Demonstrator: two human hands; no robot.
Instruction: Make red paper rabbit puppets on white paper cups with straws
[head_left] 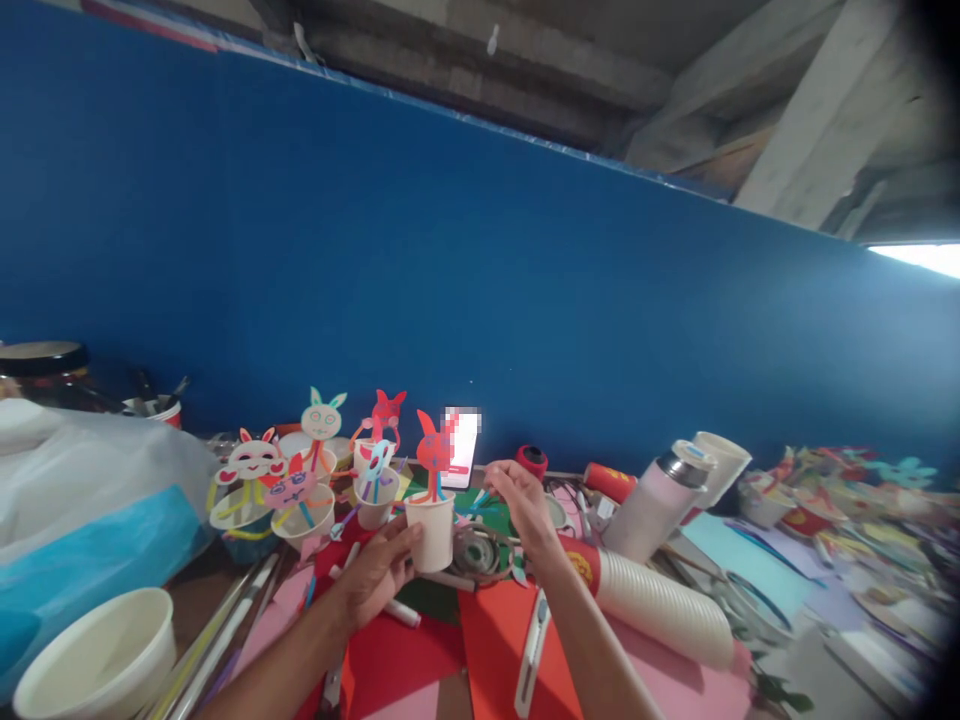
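Note:
My left hand [386, 568] is wrapped around a white paper cup [433, 535], gripping it from its left side. A red paper rabbit head [433, 450] on thin strips stands up out of this cup. To the right, my right hand [519, 500] is raised with fingers pinched together, and a thin blue strip [484, 497] shows at its fingertips. Left of the held cup stand several more paper cups with paper animal figures, among them a pale rabbit [323, 420], a pink cat-like head [291, 487] and a blue-and-white figure [376, 470].
A phone [461, 450] leans against the blue partition [480, 280]. Stacked paper cups [664, 605], a thermos [656, 505] and a box cutter [532, 655] lie or stand on the right. Tape rolls [476, 552], red paper [405, 660] and markers cover the middle. At left are a bowl [97, 655] and plastic bag [97, 510].

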